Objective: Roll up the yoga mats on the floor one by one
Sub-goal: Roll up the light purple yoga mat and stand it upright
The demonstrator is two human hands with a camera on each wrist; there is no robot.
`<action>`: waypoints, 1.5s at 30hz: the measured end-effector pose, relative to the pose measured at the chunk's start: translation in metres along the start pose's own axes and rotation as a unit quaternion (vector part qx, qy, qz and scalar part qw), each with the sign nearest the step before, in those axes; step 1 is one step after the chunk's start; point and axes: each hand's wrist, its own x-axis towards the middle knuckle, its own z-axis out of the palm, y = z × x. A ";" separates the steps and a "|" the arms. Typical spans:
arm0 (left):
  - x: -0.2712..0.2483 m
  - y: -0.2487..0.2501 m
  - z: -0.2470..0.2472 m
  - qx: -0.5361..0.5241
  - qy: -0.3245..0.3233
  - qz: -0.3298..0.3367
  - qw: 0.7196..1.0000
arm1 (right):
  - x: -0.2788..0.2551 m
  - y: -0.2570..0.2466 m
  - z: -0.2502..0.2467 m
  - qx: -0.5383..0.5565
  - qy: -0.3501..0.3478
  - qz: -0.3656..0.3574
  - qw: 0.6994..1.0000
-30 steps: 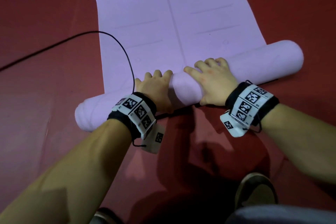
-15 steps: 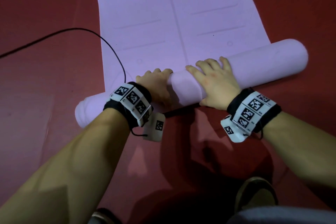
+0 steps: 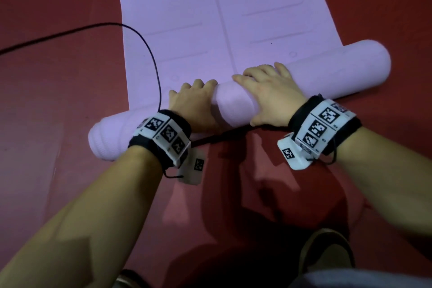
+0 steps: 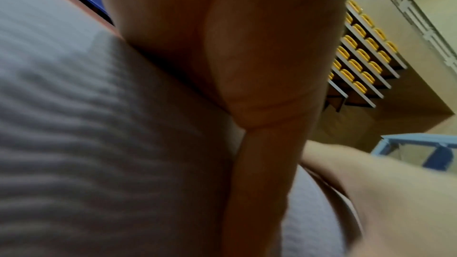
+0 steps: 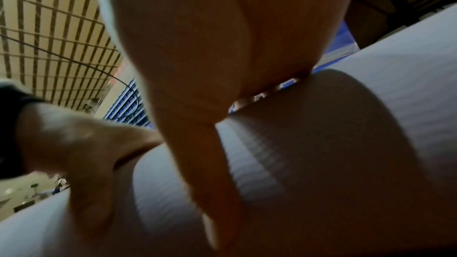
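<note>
From the head view we see the mat (image 3: 233, 30) half rolled on the red floor (image 3: 58, 100), both hands pressing its roll (image 3: 304, 72): left hand (image 3: 194, 103) and right hand (image 3: 271, 93) lie flat, fingers fairly straight, gripping nothing. A black cable (image 3: 149, 54) crosses the mat's left edge.

At the left wrist, we see the palm (image 4: 222, 46) on ribbed mat (image 4: 86, 144).

At the right wrist, likewise, with the roll (image 5: 321, 144) under it.

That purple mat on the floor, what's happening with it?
A person is rolling up a purple yoga mat on a red floor. Both hands lie side by side on top of the rolled part: the left hand and the right hand, fingers draped over it. The roll sits slightly askew, and much of the mat lies flat ahead, not yet rolled. A black cable trails across the mat's left edge.
</note>
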 end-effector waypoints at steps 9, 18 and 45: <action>0.010 -0.001 -0.006 0.000 -0.009 0.002 1.000 | 0.011 0.000 0.003 -0.008 0.025 0.016 1.000; 0.008 0.006 0.004 0.053 0.045 0.009 0.998 | 0.022 0.007 -0.008 0.017 -0.014 0.013 1.000; 0.045 -0.006 -0.023 0.025 0.017 -0.014 0.999 | 0.034 0.010 0.007 0.011 0.083 0.045 0.995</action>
